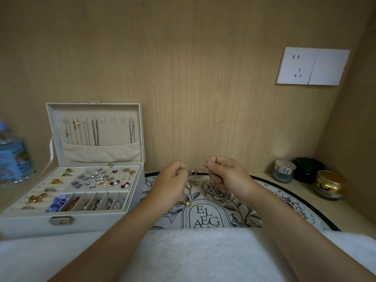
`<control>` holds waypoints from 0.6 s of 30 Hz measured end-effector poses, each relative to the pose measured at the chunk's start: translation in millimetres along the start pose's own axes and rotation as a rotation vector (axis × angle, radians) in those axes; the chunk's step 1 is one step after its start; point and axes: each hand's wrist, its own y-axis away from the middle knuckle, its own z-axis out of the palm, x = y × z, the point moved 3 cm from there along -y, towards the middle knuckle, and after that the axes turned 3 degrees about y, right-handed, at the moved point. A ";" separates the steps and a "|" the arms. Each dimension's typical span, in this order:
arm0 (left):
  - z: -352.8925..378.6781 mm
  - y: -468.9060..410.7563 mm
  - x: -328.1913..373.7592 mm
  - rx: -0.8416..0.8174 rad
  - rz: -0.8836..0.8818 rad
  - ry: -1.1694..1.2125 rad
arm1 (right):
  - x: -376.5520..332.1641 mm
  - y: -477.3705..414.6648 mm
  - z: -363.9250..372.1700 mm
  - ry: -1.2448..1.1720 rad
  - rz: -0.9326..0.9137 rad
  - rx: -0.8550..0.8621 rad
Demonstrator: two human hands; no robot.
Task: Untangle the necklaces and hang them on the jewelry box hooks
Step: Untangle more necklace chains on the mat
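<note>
Fingers of left hand (171,180) and right hand (225,174) pinch necklace (200,168) over "EL AEG" mat (234,200).

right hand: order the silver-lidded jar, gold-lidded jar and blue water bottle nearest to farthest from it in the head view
From the right hand, which pinches the necklace chain:
1. Silver-lidded jar, just to its right.
2. Gold-lidded jar, farther right, by the side wall.
3. Blue water bottle, far left, beyond the jewelry box.
</note>
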 end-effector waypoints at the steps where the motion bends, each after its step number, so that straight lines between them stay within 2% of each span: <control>1: -0.1 -1.1 0.1 -0.027 -0.014 0.020 | -0.5 0.5 -0.6 -0.014 0.005 -0.008; 5: -4.0 -3.2 1.8 -0.104 0.008 0.007 | -0.4 2.6 -3.2 0.032 0.016 0.003; 11: -8.4 -3.4 -0.8 0.006 0.039 -0.025 | 1.3 -0.7 -2.1 0.194 0.035 0.067; 14: -8.5 -2.9 2.2 0.005 0.026 -0.021 | 5.0 -2.8 -1.6 0.280 0.034 0.074; 18: -5.5 -8.1 1.4 -0.078 -0.166 0.284 | 7.9 -1.3 -0.7 0.316 0.027 0.084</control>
